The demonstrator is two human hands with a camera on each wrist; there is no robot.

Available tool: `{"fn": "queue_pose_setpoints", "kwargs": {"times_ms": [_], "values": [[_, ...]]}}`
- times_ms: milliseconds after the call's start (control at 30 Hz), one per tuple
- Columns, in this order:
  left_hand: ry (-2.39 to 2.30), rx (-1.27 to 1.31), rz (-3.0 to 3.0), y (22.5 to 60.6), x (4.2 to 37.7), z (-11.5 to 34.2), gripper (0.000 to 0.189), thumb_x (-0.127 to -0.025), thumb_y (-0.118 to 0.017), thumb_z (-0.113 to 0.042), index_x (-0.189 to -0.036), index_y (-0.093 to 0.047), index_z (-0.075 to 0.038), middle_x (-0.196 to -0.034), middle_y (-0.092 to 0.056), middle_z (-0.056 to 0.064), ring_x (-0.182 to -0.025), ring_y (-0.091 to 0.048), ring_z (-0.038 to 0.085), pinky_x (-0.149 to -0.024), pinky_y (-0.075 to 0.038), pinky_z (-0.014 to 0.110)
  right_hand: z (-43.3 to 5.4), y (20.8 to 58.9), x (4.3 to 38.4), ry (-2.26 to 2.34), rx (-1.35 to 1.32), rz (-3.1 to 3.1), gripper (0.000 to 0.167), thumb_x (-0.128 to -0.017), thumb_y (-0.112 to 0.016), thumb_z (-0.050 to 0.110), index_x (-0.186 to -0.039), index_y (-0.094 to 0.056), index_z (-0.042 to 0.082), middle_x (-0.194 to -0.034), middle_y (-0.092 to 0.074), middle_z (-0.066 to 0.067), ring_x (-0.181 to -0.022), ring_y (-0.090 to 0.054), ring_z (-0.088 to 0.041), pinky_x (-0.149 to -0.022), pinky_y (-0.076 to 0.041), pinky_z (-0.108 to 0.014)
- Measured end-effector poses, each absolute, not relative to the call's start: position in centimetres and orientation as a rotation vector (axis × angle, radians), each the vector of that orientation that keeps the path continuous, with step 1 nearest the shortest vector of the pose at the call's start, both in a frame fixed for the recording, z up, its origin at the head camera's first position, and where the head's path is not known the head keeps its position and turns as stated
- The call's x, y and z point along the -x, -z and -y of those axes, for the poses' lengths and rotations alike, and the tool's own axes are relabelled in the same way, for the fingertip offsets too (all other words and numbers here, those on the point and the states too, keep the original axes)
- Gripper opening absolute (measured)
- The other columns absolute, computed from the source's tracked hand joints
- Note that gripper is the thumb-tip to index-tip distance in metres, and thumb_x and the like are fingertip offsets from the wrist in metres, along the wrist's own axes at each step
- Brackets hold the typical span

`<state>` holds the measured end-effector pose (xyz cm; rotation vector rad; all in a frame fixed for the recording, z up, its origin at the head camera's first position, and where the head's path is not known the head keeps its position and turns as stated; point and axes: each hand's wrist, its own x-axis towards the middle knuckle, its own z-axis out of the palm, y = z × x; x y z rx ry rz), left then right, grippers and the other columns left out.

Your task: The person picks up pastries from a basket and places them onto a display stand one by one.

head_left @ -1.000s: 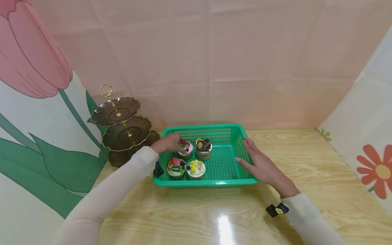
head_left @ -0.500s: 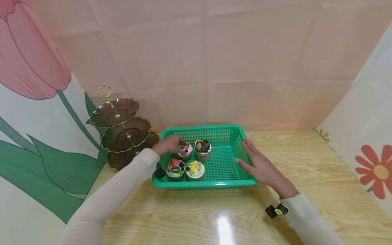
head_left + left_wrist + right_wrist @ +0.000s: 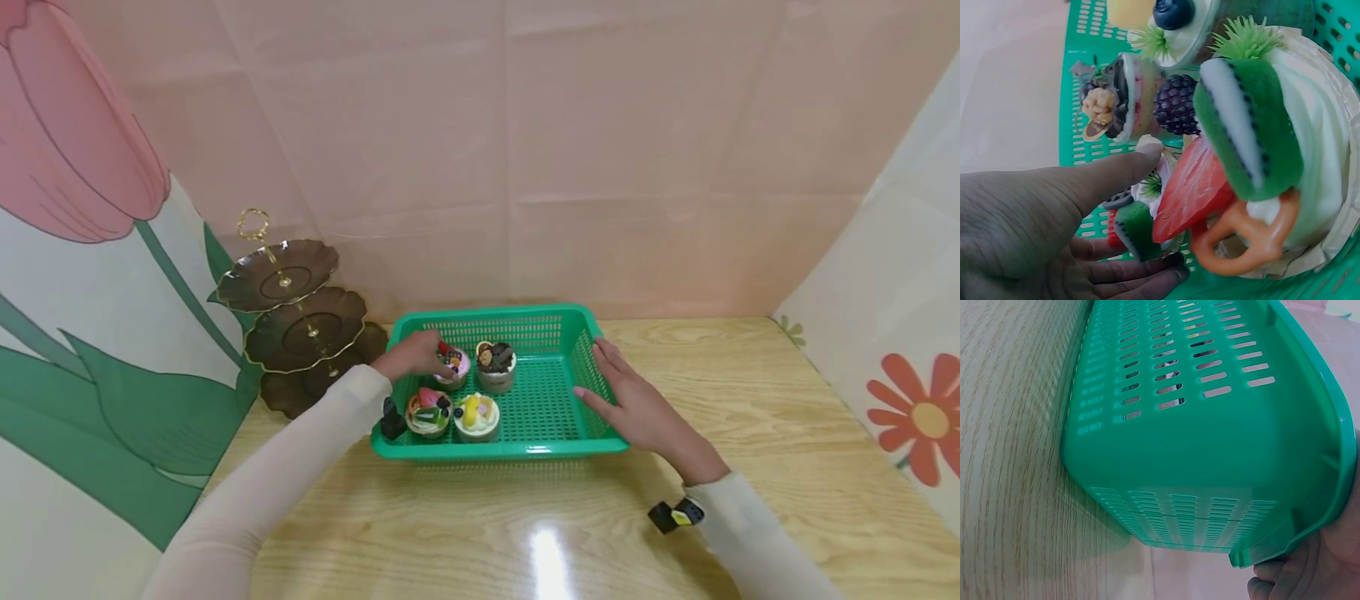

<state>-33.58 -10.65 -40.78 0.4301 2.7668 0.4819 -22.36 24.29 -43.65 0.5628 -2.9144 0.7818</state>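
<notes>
A green plastic basket (image 3: pixel 532 450) stands on the table with several cupcakes in its left half. At its back left corner my left hand (image 3: pixel 411 354) holds a pink-creamed cupcake (image 3: pixel 456 363), thumb on one side and fingers on the other, as the left wrist view shows. Beside it sits a chocolate-topped cupcake (image 3: pixel 496 367). Nearer the front are a strawberry-and-kiwi cupcake (image 3: pixel 428 413) and a white-creamed cupcake (image 3: pixel 477 418) with yellow fruit. My right hand (image 3: pixel 647 410) grips the basket's right rim, its thumb inside; in the right wrist view, fingertips (image 3: pixel 1266 575) show below the rim.
Left of the basket stands a three-tier brown cake stand (image 3: pixel 303 329) with gold edges and a gold ring handle. A pink backdrop (image 3: pixel 600 167) rises behind the wooden table (image 3: pixel 420 533). Flower-printed panels flank both sides.
</notes>
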Motion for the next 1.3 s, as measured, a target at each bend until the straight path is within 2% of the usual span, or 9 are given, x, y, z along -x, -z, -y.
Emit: {"fn": "queue_pose_setpoints", "kwargs": {"times_ms": [300,767,867,1000,1100,1200,1300], "values": [[-0.524,-0.438,-2.729,40.8,33.37,10.67,0.052,-0.084,-0.08,-0.035,-0.115,-0.055,-0.001,-0.106,-0.061,0.012,-0.089,-0.056,0.021,-0.078,-0.051,0.034,-24.2,43.53,22.2,-0.771,-0.566,2.913,0.086,-0.101,-0.049,0.054,-0.157,-0.015,-0.002,-0.167,-0.005,-0.015,-0.154,-0.005,-0.034,-0.116,-0.024,-0.062],[-0.568,-0.477,-2.712,41.25,33.25,10.75,0.061,-0.076,-0.088,-0.027,-0.118,-0.05,-0.002,-0.109,-0.06,0.013,-0.092,-0.056,0.025,-0.084,-0.051,0.039,-24.21,43.56,22.22,-0.767,-0.555,2.919,0.087,-0.1,-0.048,0.056,-0.157,-0.016,-0.002,-0.167,-0.005,-0.015,-0.155,-0.005,-0.033,-0.117,-0.024,-0.061],[-0.601,-0.455,-2.705,41.38,33.26,10.78,0.066,-0.077,-0.087,-0.026,-0.123,-0.047,0.0,-0.114,-0.059,0.016,-0.098,-0.057,0.028,-0.089,-0.051,0.041,-24.17,43.45,22.22,-0.765,-0.556,2.913,0.087,-0.1,-0.048,0.056,-0.157,-0.016,-0.003,-0.167,-0.006,-0.015,-0.155,-0.005,-0.034,-0.117,-0.024,-0.061],[-0.629,-0.376,-2.681,41.3,33.07,10.7,0.093,-0.079,-0.085,-0.029,-0.145,-0.03,0.006,-0.132,-0.054,0.023,-0.12,-0.055,0.034,-0.104,-0.047,0.045,-24.15,43.36,22.24,-0.765,-0.558,2.914,0.087,-0.1,-0.048,0.056,-0.157,-0.016,-0.002,-0.167,-0.005,-0.015,-0.155,-0.005,-0.033,-0.117,-0.024,-0.061],[-0.6,-0.335,-2.69,41.31,32.93,10.66,0.09,-0.079,-0.085,-0.032,-0.143,-0.034,0.007,-0.129,-0.055,0.022,-0.114,-0.056,0.031,-0.102,-0.048,0.043,-24.18,43.4,22.27,-0.769,-0.559,2.919,0.087,-0.1,-0.048,0.055,-0.157,-0.015,-0.001,-0.168,-0.005,-0.014,-0.155,-0.004,-0.032,-0.117,-0.024,-0.061],[-0.556,-0.336,-2.714,41.47,32.96,10.67,0.064,-0.078,-0.086,-0.034,-0.119,-0.051,0.001,-0.111,-0.058,0.014,-0.093,-0.055,0.025,-0.086,-0.051,0.038,-24.22,43.47,22.3,-0.777,-0.561,2.921,0.087,-0.1,-0.048,0.055,-0.157,-0.014,-0.001,-0.168,-0.004,-0.014,-0.155,-0.004,-0.032,-0.117,-0.024,-0.061],[-0.53,-0.343,-2.724,41.55,33.02,10.68,0.053,-0.078,-0.086,-0.034,-0.107,-0.055,-0.002,-0.104,-0.058,0.011,-0.085,-0.052,0.022,-0.076,-0.048,0.034,-24.25,43.5,22.29,-0.78,-0.562,2.921,0.087,-0.1,-0.049,0.055,-0.157,-0.014,-0.001,-0.168,-0.005,-0.014,-0.155,-0.004,-0.033,-0.117,-0.024,-0.061]]}}
